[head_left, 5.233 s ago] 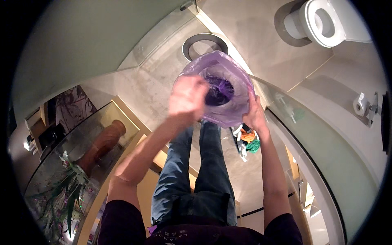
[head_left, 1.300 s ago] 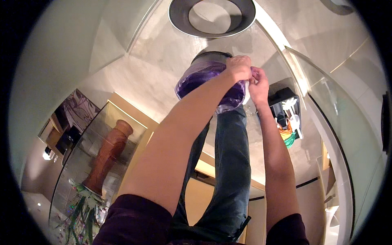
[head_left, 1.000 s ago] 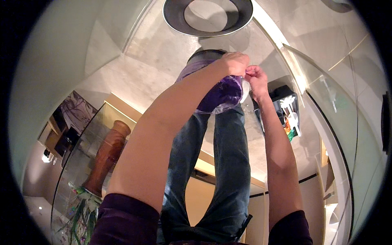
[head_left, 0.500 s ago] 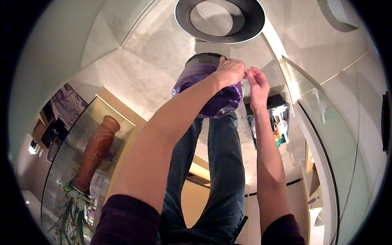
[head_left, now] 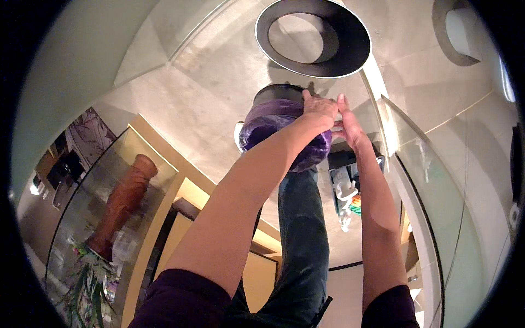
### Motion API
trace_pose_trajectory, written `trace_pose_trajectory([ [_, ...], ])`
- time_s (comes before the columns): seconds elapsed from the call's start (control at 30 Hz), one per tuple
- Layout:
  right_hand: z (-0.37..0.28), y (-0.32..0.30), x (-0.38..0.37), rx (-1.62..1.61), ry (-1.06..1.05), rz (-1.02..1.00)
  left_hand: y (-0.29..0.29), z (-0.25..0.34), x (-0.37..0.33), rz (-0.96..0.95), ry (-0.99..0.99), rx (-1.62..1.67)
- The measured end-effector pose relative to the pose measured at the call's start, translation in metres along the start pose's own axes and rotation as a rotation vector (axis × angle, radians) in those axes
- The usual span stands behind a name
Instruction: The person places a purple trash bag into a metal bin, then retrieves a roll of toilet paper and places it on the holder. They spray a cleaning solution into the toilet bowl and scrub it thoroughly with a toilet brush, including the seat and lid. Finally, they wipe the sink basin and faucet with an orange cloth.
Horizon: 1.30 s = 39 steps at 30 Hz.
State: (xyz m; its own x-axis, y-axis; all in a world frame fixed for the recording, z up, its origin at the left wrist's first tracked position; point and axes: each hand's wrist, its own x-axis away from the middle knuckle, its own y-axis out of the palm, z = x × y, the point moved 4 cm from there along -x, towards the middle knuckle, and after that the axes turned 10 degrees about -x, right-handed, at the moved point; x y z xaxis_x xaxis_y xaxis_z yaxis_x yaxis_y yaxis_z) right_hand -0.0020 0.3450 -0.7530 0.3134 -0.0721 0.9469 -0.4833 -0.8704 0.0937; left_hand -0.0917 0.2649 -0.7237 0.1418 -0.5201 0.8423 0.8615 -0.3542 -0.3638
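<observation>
A dark round bin (head_left: 273, 94) lined with a purple plastic bag (head_left: 268, 117) hangs in front of my legs. The bag is folded over its side and bunches loosely at the lower end. My left hand (head_left: 320, 112) crosses over from the left and is closed on the bag at the bin's right edge, its thumb near the rim. Close beside it, my right hand (head_left: 350, 128) has its thumb raised and fingers apart, near the edge of the bag. Whether its fingertips touch the bag is hard to make out.
A large black oval ring (head_left: 350, 46) with a pale middle lies beyond the bin. Below my right hand stands a dark caddy (head_left: 342, 158) of white and coloured items. Glass panels (head_left: 418, 147) curve along the right. A brown vase (head_left: 126, 194) and plant (head_left: 90, 290) lie left.
My right hand's fingers have spread, with the thumb now pointing up. The bin and both hands appear slightly lower in view, as the whole view has shifted. My left leg is now mostly hidden.
</observation>
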Motion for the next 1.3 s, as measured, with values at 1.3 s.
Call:
trace_pose_trajectory([
  [1.3, -0.08, 0.074, 0.279, 0.88, -0.627, 0.148, 0.017, -0.008, 0.163, -0.123, -0.001, -0.021],
])
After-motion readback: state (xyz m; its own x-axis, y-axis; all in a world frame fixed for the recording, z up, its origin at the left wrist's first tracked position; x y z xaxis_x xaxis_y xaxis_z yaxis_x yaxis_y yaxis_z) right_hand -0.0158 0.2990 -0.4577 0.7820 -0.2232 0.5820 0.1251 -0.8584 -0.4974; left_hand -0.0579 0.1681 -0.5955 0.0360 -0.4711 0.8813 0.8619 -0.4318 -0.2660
